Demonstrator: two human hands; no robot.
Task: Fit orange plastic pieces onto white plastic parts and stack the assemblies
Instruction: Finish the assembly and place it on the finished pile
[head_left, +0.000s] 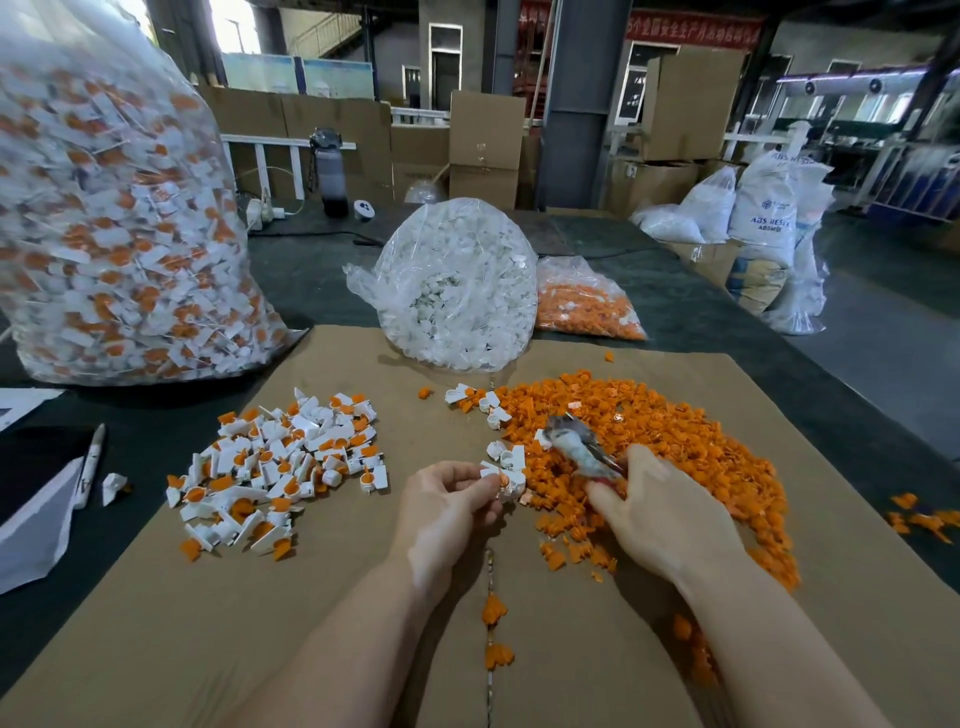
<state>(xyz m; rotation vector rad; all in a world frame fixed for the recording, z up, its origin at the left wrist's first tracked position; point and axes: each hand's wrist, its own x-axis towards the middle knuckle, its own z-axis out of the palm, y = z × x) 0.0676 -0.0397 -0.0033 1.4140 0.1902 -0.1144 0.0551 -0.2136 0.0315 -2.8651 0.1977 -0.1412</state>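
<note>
— Where are the person's hands, relative to the cardboard sheet (363, 597)?

— Both forearms reach up from its near edge toward its middle. The left hand (447, 506) is turned palm inward, fingers curled, pinching a white plastic part (506, 480) between thumb and fingertips; a bit of orange shows inside the part.

— And the right?

— The right hand (657, 512) lies back upward on the near edge of the orange pieces (675, 431), which are heaped on the sheet's right half. Its fingers bend down into the pile; a bluish, blurred tool (582, 449) sticks out from under them, so I cannot tell exactly how it is gripped.

— The finished ones?

— The assemblies (280, 465) lie in a loose heap on the sheet's left half. At its far edge stands a clear bag of white parts (457, 286).
</note>
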